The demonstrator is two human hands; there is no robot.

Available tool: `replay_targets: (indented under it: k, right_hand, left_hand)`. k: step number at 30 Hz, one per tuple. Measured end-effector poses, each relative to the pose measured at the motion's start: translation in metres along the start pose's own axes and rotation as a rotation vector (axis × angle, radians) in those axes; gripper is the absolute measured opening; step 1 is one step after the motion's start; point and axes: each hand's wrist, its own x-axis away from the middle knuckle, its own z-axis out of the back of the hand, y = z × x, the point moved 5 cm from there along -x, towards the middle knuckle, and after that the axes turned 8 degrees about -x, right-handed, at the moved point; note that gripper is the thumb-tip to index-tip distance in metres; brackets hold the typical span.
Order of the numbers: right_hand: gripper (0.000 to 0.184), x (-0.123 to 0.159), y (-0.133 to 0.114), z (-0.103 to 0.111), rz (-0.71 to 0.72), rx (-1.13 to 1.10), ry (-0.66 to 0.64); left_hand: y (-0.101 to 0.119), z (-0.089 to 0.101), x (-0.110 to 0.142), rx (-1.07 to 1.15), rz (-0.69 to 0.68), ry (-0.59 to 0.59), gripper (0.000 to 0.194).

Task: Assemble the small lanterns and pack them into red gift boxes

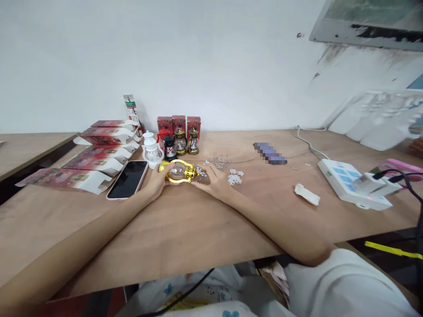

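1 gold lantern (178, 171), on its side betw. the hands: L hand (157, 182) clamped round its base, R hand (216, 182) at its top end, can't tell if gripping. Just past L hand, 5 standing lanterns (170, 149): 1 white, 1 red, 1 black, 2 bronze-ish; 3 upright boxes (179, 122) behind. Left of L hand, 1 phone (128, 179), then approx. 4–5 cartons (69, 178). By R hand, wire bits (220, 162) & white tabs (235, 178), too jumbled to count.

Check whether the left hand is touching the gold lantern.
Touching. The head view shows the left hand gripping the gold lantern at the end nearer the phone, with no gap between hand and lantern there.
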Motion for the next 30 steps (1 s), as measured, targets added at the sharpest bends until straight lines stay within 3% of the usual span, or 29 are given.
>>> replay_targets:
  k: [12, 24, 30]
  right_hand:
    - [0.04, 0.002, 0.005, -0.006, -0.052, 0.053, -0.075]
    - [0.045, 0.004, 0.005, -0.008, 0.011, -0.082, -0.092]
    - [0.048, 0.005, 0.01, -0.012, -0.044, -0.08, -0.15]
  left_hand:
    - [0.0, -0.002, 0.002, 0.029, 0.049, 0.001, 0.03]
    - [0.0, -0.005, 0.005, 0.01, 0.055, -0.041, 0.034]
    - [-0.001, -0.004, 0.004, 0.027, 0.039, -0.064, 0.036]
